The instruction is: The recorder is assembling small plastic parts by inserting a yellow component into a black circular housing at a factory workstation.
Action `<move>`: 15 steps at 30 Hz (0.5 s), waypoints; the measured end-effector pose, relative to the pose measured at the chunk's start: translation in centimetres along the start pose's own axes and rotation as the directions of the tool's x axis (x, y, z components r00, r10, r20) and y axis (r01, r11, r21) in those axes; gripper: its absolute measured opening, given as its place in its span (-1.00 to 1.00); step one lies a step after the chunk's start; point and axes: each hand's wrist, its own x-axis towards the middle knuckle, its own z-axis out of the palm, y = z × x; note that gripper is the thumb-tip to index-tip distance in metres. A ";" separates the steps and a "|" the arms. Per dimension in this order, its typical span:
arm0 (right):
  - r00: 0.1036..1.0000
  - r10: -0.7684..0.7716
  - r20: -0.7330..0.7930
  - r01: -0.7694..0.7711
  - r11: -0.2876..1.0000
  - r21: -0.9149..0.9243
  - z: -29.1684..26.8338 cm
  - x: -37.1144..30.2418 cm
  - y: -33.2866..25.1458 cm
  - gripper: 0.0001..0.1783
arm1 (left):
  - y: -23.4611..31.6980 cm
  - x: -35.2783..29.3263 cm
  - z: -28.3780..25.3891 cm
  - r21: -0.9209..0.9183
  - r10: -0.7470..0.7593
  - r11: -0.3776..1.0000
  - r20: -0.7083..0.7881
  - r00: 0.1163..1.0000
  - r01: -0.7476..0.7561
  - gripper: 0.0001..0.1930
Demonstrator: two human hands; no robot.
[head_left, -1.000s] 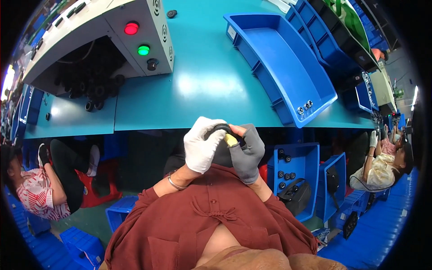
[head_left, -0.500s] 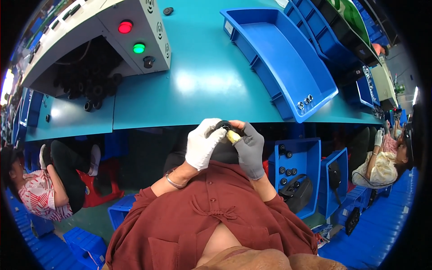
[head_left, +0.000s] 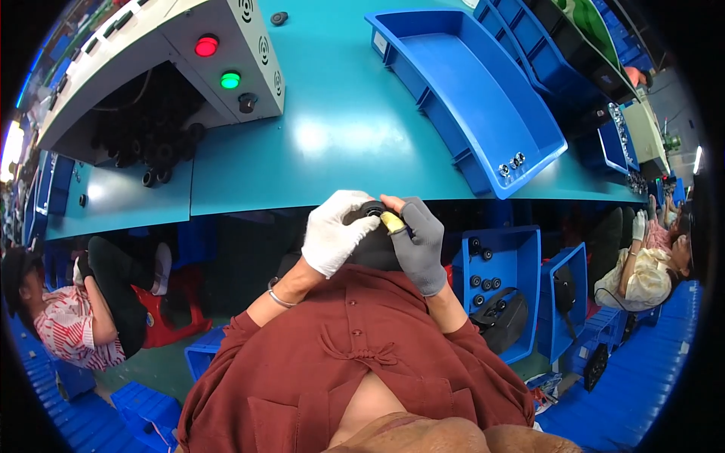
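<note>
If their gloved pinch slackened, the black wheel (head_left: pixel 372 207) held between left hand (head_left: pixel 331 235) and right hand (head_left: pixel 420 248) at the frame's centre could drop short of the surface (head_left: pixel 340 170).

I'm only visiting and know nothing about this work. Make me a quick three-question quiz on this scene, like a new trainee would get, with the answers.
1. Which glove is on the left hand? A) grey B) white C) none
2. True or false: on the pale machine, the red light sits above the green light.
3. Fill in: between the hands' fingers is a small round part, coloured ____.

Key: 1. B; 2. True; 3. black
</note>
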 end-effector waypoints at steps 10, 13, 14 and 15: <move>0.998 -0.049 -0.047 0.043 0.992 -0.121 2.1 -1.8 0.0 -0.64 | -1.8 -0.5 1.4 -0.085 -0.114 0.991 -0.132 0.985 0.103 -0.80; 0.998 -0.047 -0.034 0.044 0.996 -0.071 2.3 -2.3 1.0 -0.63 | -2.3 -0.3 0.8 0.154 0.099 0.984 -0.086 0.991 -0.085 -0.86; 0.999 -0.042 -0.029 0.040 0.999 -0.035 1.9 -2.1 1.3 -0.61 | -2.2 -0.2 0.5 0.156 0.098 0.984 -0.086 0.991 -0.083 -0.86; 0.999 -0.036 -0.023 0.036 0.999 0.001 1.4 -1.7 1.2 -0.60 | -2.0 0.0 0.3 0.187 0.108 0.977 -0.038 0.993 -0.099 -0.86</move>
